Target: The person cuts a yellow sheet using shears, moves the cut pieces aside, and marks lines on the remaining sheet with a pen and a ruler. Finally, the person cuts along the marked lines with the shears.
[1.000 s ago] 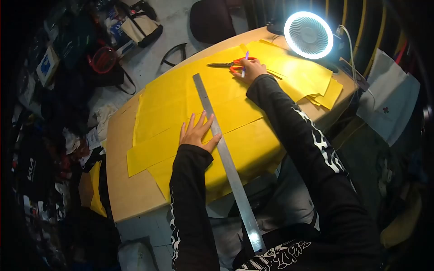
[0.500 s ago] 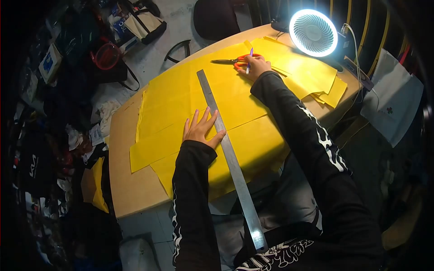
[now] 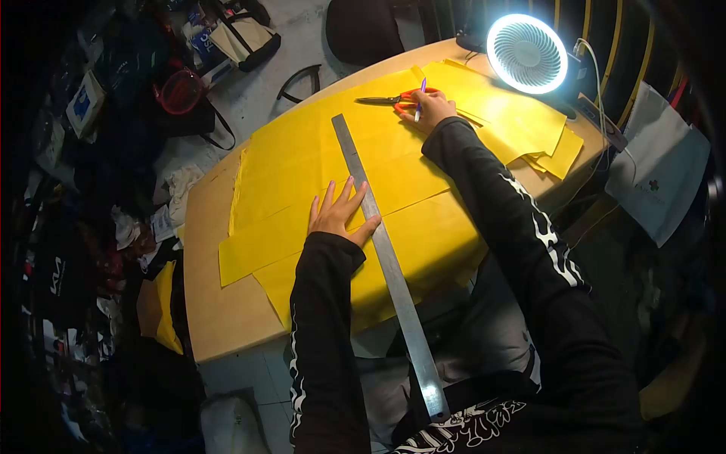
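My left hand [image 3: 338,216] lies flat with fingers spread on the yellow sheets [image 3: 302,174], pressing against a long metal ruler [image 3: 382,250] that runs from the far side of the table past its near edge. My right hand [image 3: 432,108] is stretched to the far side. It holds a purple pen [image 3: 420,89] upright and rests on the orange handles of a pair of scissors [image 3: 389,99], whose blades point left.
A wooden table [image 3: 208,303] carries the sheets. A lit ring-light fan [image 3: 527,53] stands at the far right, beside more yellow pieces [image 3: 556,155]. Bags, boxes and clutter [image 3: 174,91] cover the floor to the left. A white bag [image 3: 665,178] hangs on the right.
Almost nothing has moved apart from a slight shift of the view. My right hand stays at the scissors with the pen, and my left hand stays on the ruler.
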A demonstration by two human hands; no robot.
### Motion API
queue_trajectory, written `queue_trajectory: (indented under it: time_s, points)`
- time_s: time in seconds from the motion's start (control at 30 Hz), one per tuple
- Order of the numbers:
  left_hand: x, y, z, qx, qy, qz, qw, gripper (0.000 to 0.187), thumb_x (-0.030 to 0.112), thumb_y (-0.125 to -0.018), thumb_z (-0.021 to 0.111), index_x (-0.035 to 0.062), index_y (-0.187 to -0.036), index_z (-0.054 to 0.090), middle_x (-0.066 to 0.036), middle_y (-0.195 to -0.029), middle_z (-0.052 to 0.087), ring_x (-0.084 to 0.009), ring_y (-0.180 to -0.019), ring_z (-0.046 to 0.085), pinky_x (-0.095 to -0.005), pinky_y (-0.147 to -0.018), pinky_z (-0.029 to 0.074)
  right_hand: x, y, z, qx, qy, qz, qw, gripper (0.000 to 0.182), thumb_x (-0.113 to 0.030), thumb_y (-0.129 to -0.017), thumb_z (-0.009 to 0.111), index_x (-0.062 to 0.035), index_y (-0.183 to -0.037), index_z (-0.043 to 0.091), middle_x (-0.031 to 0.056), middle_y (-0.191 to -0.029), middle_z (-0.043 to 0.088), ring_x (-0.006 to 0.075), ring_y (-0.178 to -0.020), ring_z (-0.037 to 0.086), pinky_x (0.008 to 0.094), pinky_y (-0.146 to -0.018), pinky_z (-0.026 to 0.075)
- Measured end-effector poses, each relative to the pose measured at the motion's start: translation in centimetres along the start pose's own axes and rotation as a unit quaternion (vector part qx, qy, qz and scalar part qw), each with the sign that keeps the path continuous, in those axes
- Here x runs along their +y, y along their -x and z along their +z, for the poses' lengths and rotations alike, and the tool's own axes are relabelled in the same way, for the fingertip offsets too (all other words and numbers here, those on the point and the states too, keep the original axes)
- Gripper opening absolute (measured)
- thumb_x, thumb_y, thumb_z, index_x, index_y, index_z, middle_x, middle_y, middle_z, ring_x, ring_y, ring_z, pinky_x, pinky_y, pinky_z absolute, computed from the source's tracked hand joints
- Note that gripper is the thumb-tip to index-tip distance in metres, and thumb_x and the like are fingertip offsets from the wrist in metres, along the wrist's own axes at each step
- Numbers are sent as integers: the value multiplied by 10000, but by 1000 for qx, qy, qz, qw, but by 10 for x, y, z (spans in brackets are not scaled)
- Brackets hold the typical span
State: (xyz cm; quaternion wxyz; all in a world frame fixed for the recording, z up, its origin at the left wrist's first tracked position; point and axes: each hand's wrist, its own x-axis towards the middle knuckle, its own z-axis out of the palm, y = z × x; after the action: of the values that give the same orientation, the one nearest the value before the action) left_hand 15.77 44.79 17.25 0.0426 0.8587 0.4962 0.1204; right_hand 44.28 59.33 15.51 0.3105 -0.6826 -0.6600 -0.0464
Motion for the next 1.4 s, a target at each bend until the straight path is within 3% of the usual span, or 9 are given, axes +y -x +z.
queue_trajectory:
  time_s: [0.57, 0.77, 0.87, 0.97, 1.07, 1.4]
  points:
    - [-1, -1, 2, 5, 6, -4, 1000, 681, 581, -817, 563, 268, -1410, 443, -67, -1506, 347, -312, -1423, 221, -485, -1156, 94, -4, 1, -7, -30, -1, 14, 999, 523, -506, -792, 696, -168, -1176, 590, 68, -1078, 666, 255, -1158, 522, 432, -876, 389]
    - [-11, -5, 2, -20, 72, -14, 997, 715, 590, -798, 577, 239, -1408, 449, -56, -1513, 338, -308, -1432, 196, -489, -1156, 62, -3, 1, -4, -15, -13, 8, 1000, 504, -508, -781, 698, -172, -1143, 600, 75, -1103, 647, 280, -1126, 539, 477, -894, 392]
    - [-17, -2, -3, -30, 108, 12, 994, 791, 574, -754, 643, 195, -1417, 436, -48, -1518, 330, -304, -1441, 168, -499, -1154, 43, -7, 2, 0, 44, -20, -4, 999, 443, -468, -819, 677, -154, -1124, 609, 75, -1089, 659, 266, -1117, 551, 476, -904, 354]
    - [-28, -3, -8, -64, 161, 47, 984, 871, 530, -709, 721, 178, -1438, 401, -43, -1532, 303, -296, -1456, 115, -523, -1152, 20, -6, 2, -2, 119, -54, -73, 989, 418, -452, -856, 647, -145, -1139, 615, 103, -1021, 678, 246, -1094, 568, 478, -901, 328]
    - [-31, -4, -14, -97, 191, 46, 976, 910, 446, -672, 789, 149, -1438, 396, -47, -1532, 302, -309, -1458, 88, -514, -1154, 2, -9, 1, -1, 130, -64, -92, 985, 350, -383, -872, 645, -139, -1121, 618, 70, -1010, 684, 239, -1058, 586, 472, -885, 315]
    - [-29, -3, -11, -84, 197, 36, 976, 932, 395, -643, 827, 139, -1432, 402, -53, -1521, 325, -310, -1458, 87, -483, -1162, -2, -9, 2, 6, 117, -50, -97, 987, 319, -373, -854, 667, -156, -1084, 625, 55, -983, 679, 233, -1006, 596, 472, -882, 316]
